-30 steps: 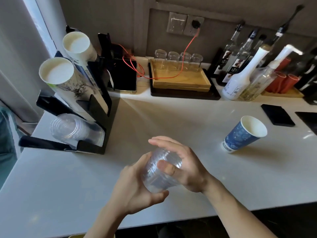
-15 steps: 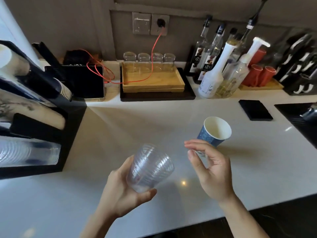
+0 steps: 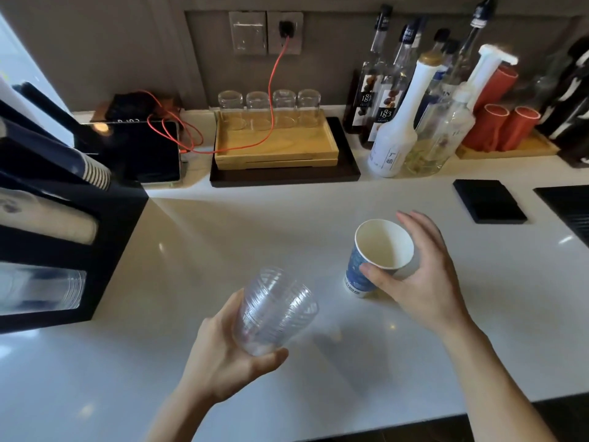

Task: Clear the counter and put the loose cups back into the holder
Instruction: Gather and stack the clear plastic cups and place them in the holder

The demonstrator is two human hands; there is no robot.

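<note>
My left hand grips a stack of clear ribbed plastic cups, tilted, above the white counter. A blue paper cup with a white inside stands on the counter to the right. My right hand wraps around it, thumb on its front and fingers behind its rim. The black cup holder stands at the left edge, with stacks of paper cups and clear cups lying in its slots.
At the back stand a wooden tray with several upturned glasses, a tablet with a red cable, syrup bottles and red cups. A black coaster lies at the right.
My right hand left the clear cups, moved right and closed around the blue paper cup. The view swung right, so the holder now sits at the left edge.
</note>
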